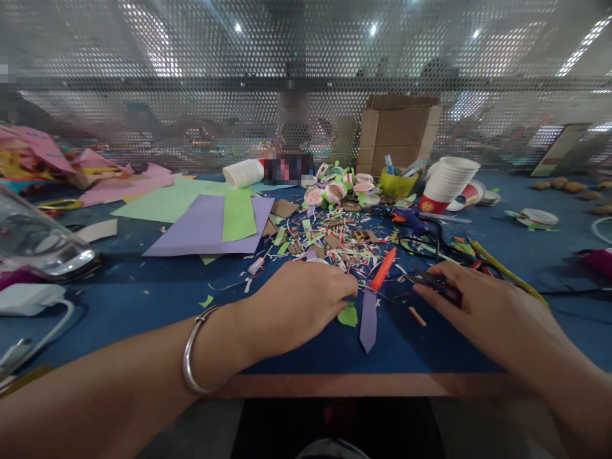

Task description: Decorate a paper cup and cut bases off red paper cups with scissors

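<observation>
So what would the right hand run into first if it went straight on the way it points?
Probably the orange stick: the dark tool in the right hand points roughly at it. Height above the table is hard to judge, so it might pass over.

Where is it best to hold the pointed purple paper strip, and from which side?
Probably pinch the purple strip near its pointed end, across both long edges, from the near side: that end faces the person, while an orange stick adjoins the other.

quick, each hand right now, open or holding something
Left hand: curled; whether it holds anything cannot be told.
Right hand: closed, holding a dark tool.
</observation>
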`<act>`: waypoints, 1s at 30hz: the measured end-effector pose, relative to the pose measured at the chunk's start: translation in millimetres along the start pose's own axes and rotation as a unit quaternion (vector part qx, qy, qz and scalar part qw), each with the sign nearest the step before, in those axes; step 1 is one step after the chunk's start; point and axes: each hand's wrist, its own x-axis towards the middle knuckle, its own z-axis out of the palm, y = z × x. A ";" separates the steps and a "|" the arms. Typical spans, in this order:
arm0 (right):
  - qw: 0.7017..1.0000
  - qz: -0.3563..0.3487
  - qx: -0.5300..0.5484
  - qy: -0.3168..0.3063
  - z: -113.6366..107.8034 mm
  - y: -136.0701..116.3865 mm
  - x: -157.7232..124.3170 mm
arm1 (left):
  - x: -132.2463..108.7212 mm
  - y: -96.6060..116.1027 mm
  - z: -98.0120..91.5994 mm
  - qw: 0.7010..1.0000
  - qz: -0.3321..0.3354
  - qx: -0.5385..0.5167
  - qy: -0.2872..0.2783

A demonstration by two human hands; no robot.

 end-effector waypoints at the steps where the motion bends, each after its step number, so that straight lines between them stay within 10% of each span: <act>1: 1.000 -0.007 -0.007 0.004 0.3 -0.6 0.0 | 0.0 0.4 -0.9 1.000 -0.007 0.001 -0.002; 22: 0.972 -0.174 -0.064 0.147 4.0 0.7 -11.7 | 2.8 -20.9 -25.8 0.984 -0.078 -0.093 0.133; 30: 0.875 -0.424 0.181 0.146 -37.3 -65.9 -31.7 | 3.0 -47.3 -28.6 0.989 -0.094 -0.021 0.109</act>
